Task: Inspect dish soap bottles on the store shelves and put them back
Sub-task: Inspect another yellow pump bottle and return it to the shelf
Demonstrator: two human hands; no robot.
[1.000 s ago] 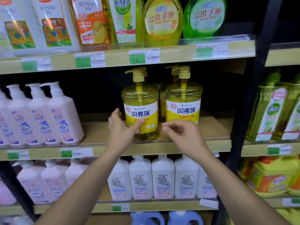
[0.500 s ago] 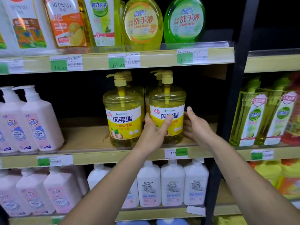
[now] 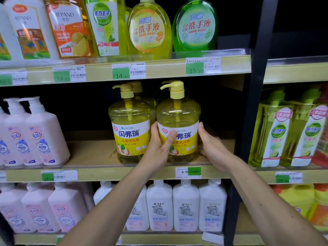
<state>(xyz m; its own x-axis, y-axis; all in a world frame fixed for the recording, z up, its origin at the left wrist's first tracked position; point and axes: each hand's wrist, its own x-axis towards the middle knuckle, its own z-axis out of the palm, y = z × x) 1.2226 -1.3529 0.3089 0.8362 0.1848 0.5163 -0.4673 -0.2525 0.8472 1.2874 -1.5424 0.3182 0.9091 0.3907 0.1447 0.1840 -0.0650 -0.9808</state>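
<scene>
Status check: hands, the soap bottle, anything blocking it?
Left hand and right hand grip right yellow pump bottle. Bottle on middle shelf. Twin bottle close at its left.

We find the pump bottle [image 3: 178, 121] on the middle shelf [image 3: 113, 174], between our left hand [image 3: 159, 148] and right hand [image 3: 211, 148], thumb across its front. Just left of our left fingers stands a second pump bottle [image 3: 130, 125], another seemingly behind it. Hand-wash bottles [image 3: 150, 27] stand on the shelf above our fingertips, baby-wash bottles [image 3: 185, 208] below.
</scene>
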